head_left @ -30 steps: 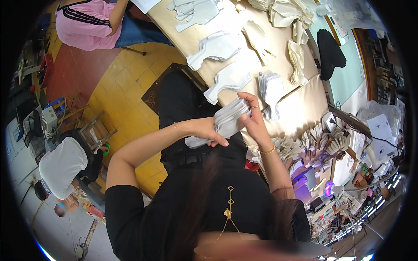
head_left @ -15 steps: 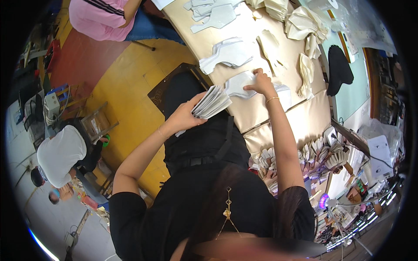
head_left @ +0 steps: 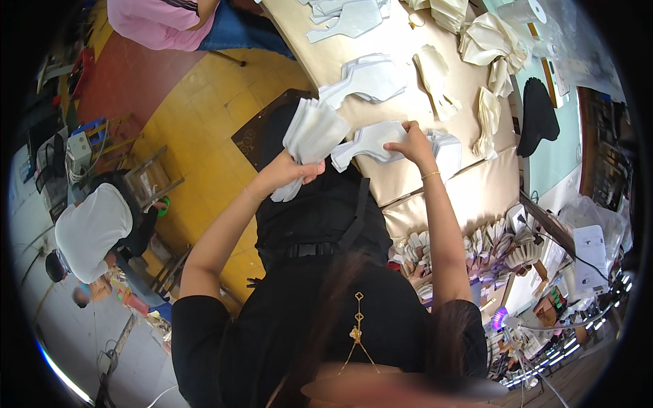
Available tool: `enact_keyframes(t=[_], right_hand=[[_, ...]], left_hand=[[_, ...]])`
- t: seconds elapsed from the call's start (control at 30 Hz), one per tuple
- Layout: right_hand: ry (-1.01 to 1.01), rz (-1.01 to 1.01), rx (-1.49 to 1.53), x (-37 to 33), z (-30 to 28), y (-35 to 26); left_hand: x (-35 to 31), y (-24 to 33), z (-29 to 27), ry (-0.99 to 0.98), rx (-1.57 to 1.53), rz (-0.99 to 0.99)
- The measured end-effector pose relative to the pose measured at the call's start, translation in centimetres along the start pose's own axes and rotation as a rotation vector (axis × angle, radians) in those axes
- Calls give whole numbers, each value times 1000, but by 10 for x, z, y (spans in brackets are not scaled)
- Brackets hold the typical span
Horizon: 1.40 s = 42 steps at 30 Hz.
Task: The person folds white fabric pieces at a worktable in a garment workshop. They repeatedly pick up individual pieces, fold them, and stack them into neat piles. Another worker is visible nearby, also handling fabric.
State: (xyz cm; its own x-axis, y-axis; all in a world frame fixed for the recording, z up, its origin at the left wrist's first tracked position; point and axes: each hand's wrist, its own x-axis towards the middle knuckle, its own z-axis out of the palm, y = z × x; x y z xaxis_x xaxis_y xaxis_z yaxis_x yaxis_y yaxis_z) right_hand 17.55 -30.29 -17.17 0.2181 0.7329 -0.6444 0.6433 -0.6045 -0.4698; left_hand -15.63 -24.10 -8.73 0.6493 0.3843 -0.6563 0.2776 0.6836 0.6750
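Note:
My left hand [head_left: 294, 170] is closed round the narrow end of a bundle of white cut-out pieces [head_left: 316, 129], whose wide ends fan upward over my lap. At the table edge, my right hand [head_left: 413, 145] grips the right end of a second stack of white cut-out pieces [head_left: 373, 141], thumb on top; its other fingers are partly hidden. That stack's narrow end sticks out past the edge towards my left hand. Just right of my right hand lies another white stack [head_left: 447, 151], partly covered by the hand.
More white stacks [head_left: 371, 80] lie farther up the beige-covered table [head_left: 401, 41]. Cream cut pieces [head_left: 435, 81] sit at its right. A black sole-shaped piece [head_left: 537, 117] rests on a pale green surface. A person in pink [head_left: 160, 24] is at upper left, another in white [head_left: 95, 231] at left.
My left hand has turned its bundle from lying sideways to upright, wide ends up. The stack under my right hand has shifted towards me and now overhangs the table edge.

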Motion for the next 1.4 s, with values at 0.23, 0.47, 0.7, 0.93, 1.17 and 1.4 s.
enact_keyframes(t=[0.23,0.47,0.7,0.93,1.17,1.4], right_hand=[[-54,-265,0,-31,-12,-20],[-489,-516,175,-89,-87,-70],[-610,-588,360,-101,-126,-106],[-437,-383,476,-94,-110,-100],[-413,-400,397,-95,-96,-86],[-317,-317,595,-107,-82,-64]], left_hand=[[3,16,-15,-247,-200,-26],[27,34,-15,-184,62,4],[63,29,2,-661,-182,-111],[51,5,42,-827,-488,-162],[31,11,52,-781,-603,-245],[22,34,58,-616,-66,-173]])
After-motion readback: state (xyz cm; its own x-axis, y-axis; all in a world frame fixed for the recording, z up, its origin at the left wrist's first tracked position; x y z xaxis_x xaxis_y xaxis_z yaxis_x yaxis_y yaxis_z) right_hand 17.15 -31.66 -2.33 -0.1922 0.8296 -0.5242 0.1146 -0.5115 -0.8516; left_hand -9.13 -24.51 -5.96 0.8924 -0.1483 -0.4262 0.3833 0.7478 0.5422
